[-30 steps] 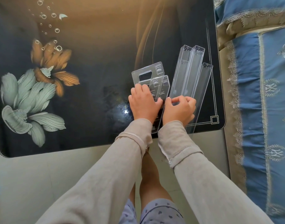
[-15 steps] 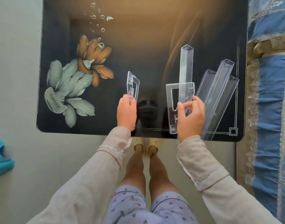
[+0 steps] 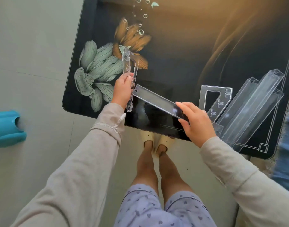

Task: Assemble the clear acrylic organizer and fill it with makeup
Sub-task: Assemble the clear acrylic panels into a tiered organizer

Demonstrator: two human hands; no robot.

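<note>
Acrylic trough (image 3: 155, 99) in right hand (image 3: 196, 123), side panel (image 3: 128, 63) in left hand (image 3: 122, 90)

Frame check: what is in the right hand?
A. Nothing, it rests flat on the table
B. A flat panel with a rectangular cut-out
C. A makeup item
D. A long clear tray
D: the right hand grips one end of a long clear tray, whose other end reaches the side panel held up by the left hand.
</note>
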